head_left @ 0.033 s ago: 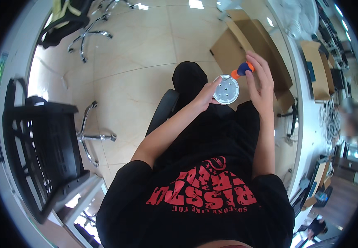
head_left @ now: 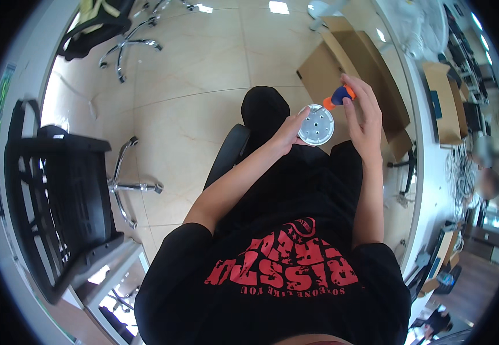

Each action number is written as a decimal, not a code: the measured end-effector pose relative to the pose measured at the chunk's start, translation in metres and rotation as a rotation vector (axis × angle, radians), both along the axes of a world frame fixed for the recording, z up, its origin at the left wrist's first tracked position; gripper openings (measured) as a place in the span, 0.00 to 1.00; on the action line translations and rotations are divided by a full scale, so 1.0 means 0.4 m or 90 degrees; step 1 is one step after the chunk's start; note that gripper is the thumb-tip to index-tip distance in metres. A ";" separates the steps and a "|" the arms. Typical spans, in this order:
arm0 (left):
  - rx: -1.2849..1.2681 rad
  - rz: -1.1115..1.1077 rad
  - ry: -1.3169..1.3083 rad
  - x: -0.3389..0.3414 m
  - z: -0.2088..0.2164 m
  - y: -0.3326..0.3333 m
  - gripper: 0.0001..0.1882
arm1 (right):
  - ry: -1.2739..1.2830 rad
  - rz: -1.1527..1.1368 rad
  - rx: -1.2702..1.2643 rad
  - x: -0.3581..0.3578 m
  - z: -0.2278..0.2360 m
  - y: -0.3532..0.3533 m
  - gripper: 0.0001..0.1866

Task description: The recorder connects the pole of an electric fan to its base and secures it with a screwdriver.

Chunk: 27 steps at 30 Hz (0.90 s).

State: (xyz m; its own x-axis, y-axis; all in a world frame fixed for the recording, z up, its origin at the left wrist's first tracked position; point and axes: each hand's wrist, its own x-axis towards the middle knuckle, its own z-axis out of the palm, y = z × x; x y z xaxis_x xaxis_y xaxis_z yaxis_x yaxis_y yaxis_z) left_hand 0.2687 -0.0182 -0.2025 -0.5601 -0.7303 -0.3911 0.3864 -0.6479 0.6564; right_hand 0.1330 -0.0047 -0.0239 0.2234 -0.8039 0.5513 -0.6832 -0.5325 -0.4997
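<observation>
Above my lap, my left hand [head_left: 288,133] grips the edge of a round white disc [head_left: 317,131] with several small holes in its face. The thumb lies over its left rim. My right hand [head_left: 366,118] has its fingers round the blue and orange handle of a screwdriver [head_left: 340,96]. Its thin shaft slants down to the left, with the tip at the disc's upper part near my left thumb. Whether the tip sits in a hole or on a screw is too small to tell.
An open cardboard box [head_left: 370,75] stands on the floor ahead right. A white table [head_left: 433,190] runs along the right, bearing another cardboard box [head_left: 444,106] and coiled cables [head_left: 459,175]. A black office chair [head_left: 65,201] is at my left, another [head_left: 97,26] at far left.
The view has shifted slightly, so the chairs and boxes appear a little displaced. Both hands keep their hold on the disc and screwdriver, nearly unmoved.
</observation>
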 end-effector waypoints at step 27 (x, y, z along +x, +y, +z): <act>-0.008 0.046 0.070 0.027 0.010 0.015 0.32 | -0.014 0.087 -0.051 0.020 -0.019 0.009 0.20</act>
